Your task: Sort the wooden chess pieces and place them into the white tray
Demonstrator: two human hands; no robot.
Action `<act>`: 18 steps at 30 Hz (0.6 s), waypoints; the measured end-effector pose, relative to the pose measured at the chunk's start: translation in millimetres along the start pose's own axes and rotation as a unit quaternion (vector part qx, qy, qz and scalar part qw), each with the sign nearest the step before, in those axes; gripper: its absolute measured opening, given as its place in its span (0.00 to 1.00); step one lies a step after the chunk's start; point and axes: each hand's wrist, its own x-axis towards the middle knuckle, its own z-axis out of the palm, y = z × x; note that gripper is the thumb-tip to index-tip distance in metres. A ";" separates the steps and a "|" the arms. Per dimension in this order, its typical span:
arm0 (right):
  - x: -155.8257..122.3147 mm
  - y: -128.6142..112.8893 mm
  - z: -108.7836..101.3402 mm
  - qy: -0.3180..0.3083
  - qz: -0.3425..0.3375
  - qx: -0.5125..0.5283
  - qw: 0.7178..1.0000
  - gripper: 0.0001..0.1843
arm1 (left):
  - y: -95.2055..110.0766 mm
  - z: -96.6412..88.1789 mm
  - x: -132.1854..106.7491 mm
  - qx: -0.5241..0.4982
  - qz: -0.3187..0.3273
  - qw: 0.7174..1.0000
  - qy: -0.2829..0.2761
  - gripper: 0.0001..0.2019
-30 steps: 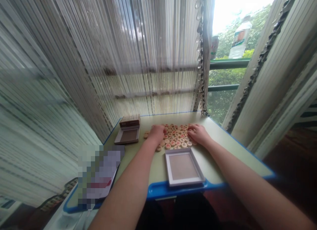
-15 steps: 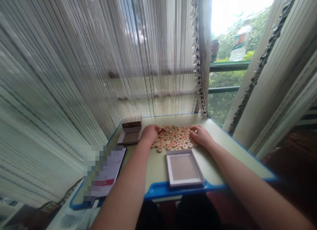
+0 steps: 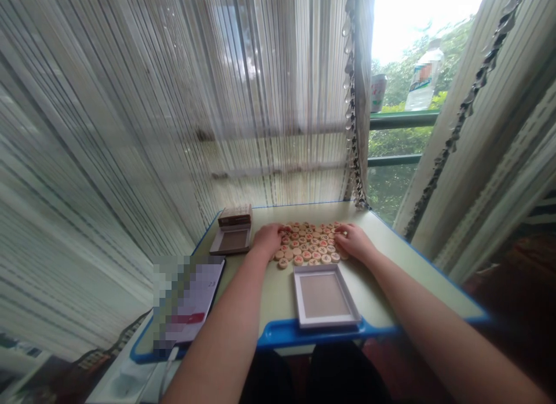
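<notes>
A single layer of round wooden xiangqi pieces (image 3: 309, 241), marked with red and dark characters, lies closely spread on the pale table. My left hand (image 3: 268, 239) rests at the left side of the layer, fingers bent and touching the pieces there; the back of the hand partly hides its fingertips. At the opposite side my right hand (image 3: 354, 240) lies with fingers apart against the outer pieces. Neither hand visibly lifts a piece. Just in front of the pieces sits a shallow cardboard tray (image 3: 326, 297) with white walls, nothing in it.
Back left on the table (image 3: 278, 305) are a second shallow box part (image 3: 232, 240) and a brown box (image 3: 235, 214). A tablet (image 3: 197, 302) with a cable lies at the left edge. String curtains hang behind; a can (image 3: 379, 94) and bottle (image 3: 424, 79) stand on the window rail.
The view has shifted slightly. My left hand's fingers have moved a little at the left edge of the pieces; my right hand stays by the right edge.
</notes>
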 end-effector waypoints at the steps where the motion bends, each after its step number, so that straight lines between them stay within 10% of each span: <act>1: 0.0 0.1 0.0 0.001 0.002 0.001 1.000 0.14 | 0.6 -0.4 -0.5 0.006 0.001 1.000 0.001 0.14; 18: -4.9 -1.6 0.7 0.031 -0.002 -0.019 0.999 0.14 | 4.8 -4.2 -4.0 0.035 -0.021 0.998 -0.054 0.17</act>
